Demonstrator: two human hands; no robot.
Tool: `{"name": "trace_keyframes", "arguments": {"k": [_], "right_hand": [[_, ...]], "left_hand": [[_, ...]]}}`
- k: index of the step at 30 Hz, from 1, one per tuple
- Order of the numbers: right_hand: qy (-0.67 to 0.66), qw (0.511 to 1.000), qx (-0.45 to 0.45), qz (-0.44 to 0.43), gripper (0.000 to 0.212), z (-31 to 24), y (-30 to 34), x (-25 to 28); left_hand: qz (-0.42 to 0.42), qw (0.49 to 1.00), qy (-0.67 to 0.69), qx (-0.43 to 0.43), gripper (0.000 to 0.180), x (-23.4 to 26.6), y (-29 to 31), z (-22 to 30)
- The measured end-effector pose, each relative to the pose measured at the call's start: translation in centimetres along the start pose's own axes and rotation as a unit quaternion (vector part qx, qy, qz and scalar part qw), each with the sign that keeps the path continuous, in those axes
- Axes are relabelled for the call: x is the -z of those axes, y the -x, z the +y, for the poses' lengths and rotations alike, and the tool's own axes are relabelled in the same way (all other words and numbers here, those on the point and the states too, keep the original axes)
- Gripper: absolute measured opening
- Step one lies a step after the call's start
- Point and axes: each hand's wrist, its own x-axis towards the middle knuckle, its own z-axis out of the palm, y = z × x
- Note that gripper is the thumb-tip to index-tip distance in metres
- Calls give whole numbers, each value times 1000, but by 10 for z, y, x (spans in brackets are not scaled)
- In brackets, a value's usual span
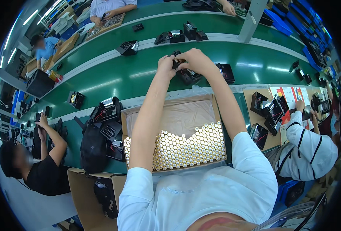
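Both my arms reach forward over an open cardboard box [123, 127] to the green work surface beyond. My left hand [166, 65] and my right hand [197, 61] meet at a small black plastic case [177, 62], their fingers bent round it. The fingers partly hide it, so its exact shape cannot be made out. Just below them lies another black casing [189, 78], partly under my right hand. Inside the cardboard box, rows of upright cylindrical battery cells [189, 148] fill the near part, and a brown liner [182, 113] shows in the far part.
Black cases with wires stand left [108, 109] and right [268, 109] of the box. A black bag [94, 148] lies at left. Further cases [176, 36] sit along a pale rail, near a metal post [251, 23]. Co-workers sit left [47, 169] and right [305, 146].
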Motion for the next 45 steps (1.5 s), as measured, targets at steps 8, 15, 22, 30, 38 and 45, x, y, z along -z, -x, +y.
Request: {"name": "trace_keyframes", "arguments": {"k": [8, 15, 22, 30, 38, 45], "right_hand": [[-84, 994, -29, 70, 34, -11, -15, 5], [23, 999, 30, 8, 35, -1, -69, -25], [3, 994, -108, -27, 35, 3, -72, -39], [-174, 962, -209, -6, 32, 3, -64, -59], [-354, 889, -291, 20, 31, -11, -61, -90], [-328, 884, -332, 28, 29, -34, -53, -84]], "left_hand": [[-14, 991, -132, -26, 36, -9, 53, 43], [-128, 983, -135, -9, 52, 13, 47, 52], [-85, 982, -170, -22, 57, 25, 51, 55], [-75, 989, -121, -26, 66, 46, 42, 64], [-48, 976, -197, -83, 56, 57, 38, 74], [-93, 945, -297, -98, 55, 68, 35, 82]]}}
